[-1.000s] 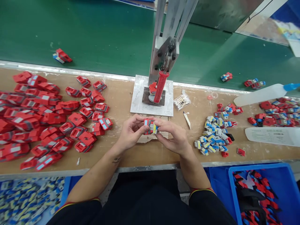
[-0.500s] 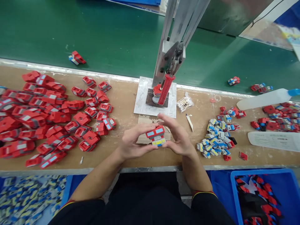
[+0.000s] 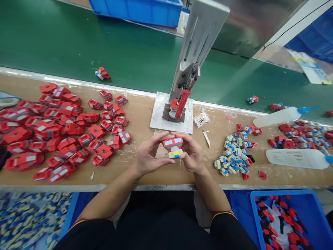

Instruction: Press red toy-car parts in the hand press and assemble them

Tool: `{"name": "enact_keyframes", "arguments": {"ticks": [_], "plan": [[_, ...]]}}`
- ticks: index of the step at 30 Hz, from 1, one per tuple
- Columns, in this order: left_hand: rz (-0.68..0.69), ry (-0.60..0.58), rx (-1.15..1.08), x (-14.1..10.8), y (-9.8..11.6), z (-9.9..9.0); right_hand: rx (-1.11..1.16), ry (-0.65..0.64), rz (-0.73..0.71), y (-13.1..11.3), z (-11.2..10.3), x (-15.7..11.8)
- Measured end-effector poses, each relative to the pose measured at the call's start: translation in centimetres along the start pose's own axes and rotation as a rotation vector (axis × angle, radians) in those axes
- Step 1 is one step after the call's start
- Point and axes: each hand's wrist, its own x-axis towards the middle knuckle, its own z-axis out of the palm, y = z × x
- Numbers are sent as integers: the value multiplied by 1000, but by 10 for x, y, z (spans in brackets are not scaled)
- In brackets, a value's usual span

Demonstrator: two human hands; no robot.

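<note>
Between both hands, above the front part of the workbench, is a red plastic toy part (image 3: 173, 145) with two light-blue windows and a grey, yellow and blue lower piece. My left hand (image 3: 151, 154) grips its left side, thumb along the bottom edge. My right hand (image 3: 191, 152) grips its right side, with the thumb at the lower right corner and the fingers over the top. Just beyond the hands stands a hand press (image 3: 182, 104) with a red handle; a red part (image 3: 174, 103) sits on its base under the handle.
Many red parts (image 3: 70, 128) lie heaped at left. Small grey, yellow and blue parts (image 3: 235, 152) are piled at right near two squeeze bottles (image 3: 293, 158). A bag of cotton swabs (image 3: 201, 119) lies beside the press. A green conveyor (image 3: 140, 59) runs behind; blue bins (image 3: 286, 192) stand below.
My right hand's fingers have closed in from above onto the toy part, which now sits more level. The camera view has shifted slightly.
</note>
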Motion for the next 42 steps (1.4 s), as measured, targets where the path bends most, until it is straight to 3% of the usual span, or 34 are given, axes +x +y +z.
{"name": "enact_keyframes", "arguments": {"ticks": [3, 9, 13, 16, 19, 22, 24, 27, 29, 32, 36, 38, 40, 42], "plan": [[50, 18, 15, 9, 14, 3, -6, 55, -20, -8, 1, -2], [163, -270, 302, 39, 66, 5, -43, 98, -5, -10, -3, -22], [176, -362, 400, 46, 79, 9, -94, 107, -9, -5, -6, -33], [135, -378, 421, 46, 69, -11, -118, 53, 5, -8, -24, -25], [5, -445, 490, 56, 45, -51, -178, -10, -12, -14, -50, 0], [-95, -680, 635, 82, 14, -79, -305, -182, 40, -13, -61, 38], [-126, -860, 716, 104, -7, -81, -360, -290, 106, -7, -58, 63], [-179, -1045, 833, 131, -27, -65, -358, -389, 122, -3, -54, 82], [-200, -1107, 887, 141, -32, -54, -286, -434, 73, -11, -57, 82], [-202, -1129, 921, 145, -33, -47, -109, -462, -46, -47, -66, 89], [-202, -1100, 925, 143, -36, -54, 46, -315, -237, -111, -60, 144], [-217, -1065, 921, 142, -40, -57, -29, -140, -274, -125, -57, 177], [-220, -1045, 898, 143, -42, -58, -119, 36, -327, -116, -61, 194], [-218, -1042, 868, 144, -43, -57, -201, 135, -328, -82, -71, 187]]}}
